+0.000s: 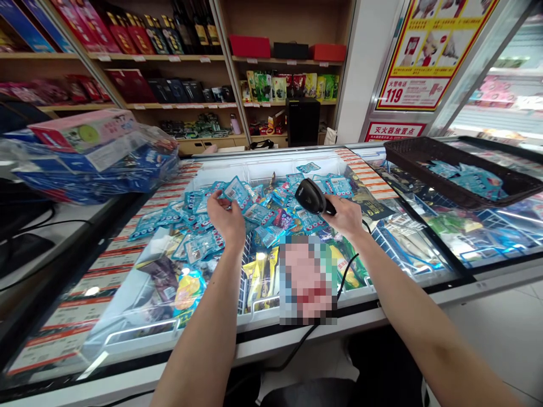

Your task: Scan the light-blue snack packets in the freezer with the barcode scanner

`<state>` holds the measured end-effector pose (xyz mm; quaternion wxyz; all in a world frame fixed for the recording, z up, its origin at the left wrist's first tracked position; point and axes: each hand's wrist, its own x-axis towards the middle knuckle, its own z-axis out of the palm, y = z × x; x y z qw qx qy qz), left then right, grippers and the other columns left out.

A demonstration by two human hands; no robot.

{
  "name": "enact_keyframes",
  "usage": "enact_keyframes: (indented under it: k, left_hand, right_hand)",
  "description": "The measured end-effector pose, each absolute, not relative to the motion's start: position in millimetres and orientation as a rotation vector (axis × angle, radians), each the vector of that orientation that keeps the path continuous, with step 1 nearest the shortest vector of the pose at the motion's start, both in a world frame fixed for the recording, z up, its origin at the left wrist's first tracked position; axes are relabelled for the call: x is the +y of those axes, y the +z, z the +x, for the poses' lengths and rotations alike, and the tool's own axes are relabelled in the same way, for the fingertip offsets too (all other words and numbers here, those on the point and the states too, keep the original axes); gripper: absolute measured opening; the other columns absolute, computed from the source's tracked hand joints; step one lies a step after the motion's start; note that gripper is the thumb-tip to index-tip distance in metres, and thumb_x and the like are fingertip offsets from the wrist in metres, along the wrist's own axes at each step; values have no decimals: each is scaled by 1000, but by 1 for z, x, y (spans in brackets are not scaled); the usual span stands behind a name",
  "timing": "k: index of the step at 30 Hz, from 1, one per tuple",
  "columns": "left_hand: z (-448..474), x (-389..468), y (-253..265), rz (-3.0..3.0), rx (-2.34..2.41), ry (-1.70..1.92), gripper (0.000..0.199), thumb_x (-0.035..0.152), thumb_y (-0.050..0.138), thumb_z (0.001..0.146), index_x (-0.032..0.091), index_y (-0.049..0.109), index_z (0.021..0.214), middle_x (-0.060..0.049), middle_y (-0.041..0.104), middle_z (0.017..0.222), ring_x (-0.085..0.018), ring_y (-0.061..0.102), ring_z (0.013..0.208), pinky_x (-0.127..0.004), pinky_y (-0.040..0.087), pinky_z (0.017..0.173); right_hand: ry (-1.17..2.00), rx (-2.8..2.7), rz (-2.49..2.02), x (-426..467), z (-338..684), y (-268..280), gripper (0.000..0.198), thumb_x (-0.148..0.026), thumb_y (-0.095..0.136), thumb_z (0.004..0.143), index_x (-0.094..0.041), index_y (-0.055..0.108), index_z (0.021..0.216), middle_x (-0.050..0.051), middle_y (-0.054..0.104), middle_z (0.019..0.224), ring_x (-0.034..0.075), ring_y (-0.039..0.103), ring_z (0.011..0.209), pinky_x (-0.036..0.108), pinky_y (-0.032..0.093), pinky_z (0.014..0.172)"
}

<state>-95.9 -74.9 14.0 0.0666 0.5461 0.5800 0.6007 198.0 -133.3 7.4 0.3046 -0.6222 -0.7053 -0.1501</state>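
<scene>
My right hand point(345, 219) is wrapped around the handle of a black barcode scanner point(311, 196), its head facing left over the pile. To its left, my left hand point(227, 220) has curled fingers at the edge of a small blue packet point(237, 192), which is tilted up with a printed barcode-like label showing. The fingers appear closed on that packet, though their grip is partly hidden. Beneath and around both hands, many similar blue packets point(201, 246) lie heaped on the glass top of a chest freezer point(127, 305).
A dark woven basket point(449, 195) with more blue packets stands at the right. Plastic-wrapped boxes point(91, 152) are stacked at the left. The scanner's black cable point(345, 271) runs down over the freezer's front edge. Stocked shelves point(165, 107) line the back.
</scene>
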Motion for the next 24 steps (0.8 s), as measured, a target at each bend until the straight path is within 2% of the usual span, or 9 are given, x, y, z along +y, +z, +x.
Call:
enact_keyframes:
  k: [3, 5, 7, 10, 13, 15, 18, 24]
  left_hand:
    - [-99, -82, 20, 1677, 2139, 1822, 50, 29, 58, 75, 16, 46, 122, -15, 47, 112, -30, 44, 108, -51, 35, 94]
    - [-91, -89, 24, 1730, 2266, 1787, 54, 35, 58, 76, 20, 44, 126, -17, 40, 126, -35, 37, 116, -54, 31, 94]
    - [-78, -96, 26, 2042, 2143, 1618, 53, 39, 55, 78, 22, 44, 127, -14, 40, 130, -33, 36, 120, -52, 29, 96]
    - [-61, -101, 21, 2550, 1796, 1118, 43, 44, 50, 80, 28, 52, 120, -8, 45, 132, -28, 38, 123, -50, 23, 102]
    - [-56, -97, 7, 2670, 1718, 863, 30, 42, 45, 84, 28, 61, 106, -6, 56, 120, -25, 46, 115, -50, 17, 105]
    - [-61, -91, -2, 2628, 1768, 884, 29, 39, 44, 85, 26, 62, 103, -7, 60, 113, -25, 50, 109, -52, 16, 104]
    - [-69, -84, -10, 2581, 1835, 985, 26, 32, 45, 84, 26, 63, 101, -9, 62, 108, -26, 50, 111, -55, 15, 104]
    - [-65, -87, -4, 2586, 1755, 1081, 34, 21, 40, 84, 28, 57, 114, -8, 57, 119, -24, 44, 121, -52, 8, 108]
  right_hand:
    - [-397, -1808, -1719, -132, 200, 8, 39, -37, 55, 79, -25, 56, 116, 3, 67, 96, 20, 61, 86, 26, 39, 68]
    - [-394, -1776, -1770, -132, 201, 8, 39, -38, 55, 78, -25, 56, 116, 4, 67, 96, 21, 61, 85, 27, 39, 67]
    - [-392, -1744, -1813, -132, 202, 10, 40, -39, 55, 78, -26, 56, 116, 4, 67, 95, 21, 61, 83, 27, 39, 67]
    - [-381, -1711, -1854, -133, 203, 12, 39, -40, 55, 78, -26, 57, 114, 4, 67, 92, 22, 62, 83, 27, 39, 67]
    - [-359, -1679, -1879, -134, 204, 15, 39, -39, 55, 78, -25, 57, 114, 4, 68, 91, 22, 62, 82, 28, 39, 66]
    - [-342, -1654, -1898, -135, 206, 18, 38, -39, 54, 78, -26, 57, 114, 4, 68, 92, 23, 62, 81, 28, 40, 65]
    - [-311, -1623, -1936, -135, 208, 20, 37, -37, 53, 79, -26, 56, 114, 5, 68, 93, 23, 62, 81, 28, 40, 64]
    - [-273, -1589, -1983, -135, 209, 24, 38, -39, 55, 78, -26, 57, 114, 5, 68, 93, 24, 62, 82, 29, 41, 66]
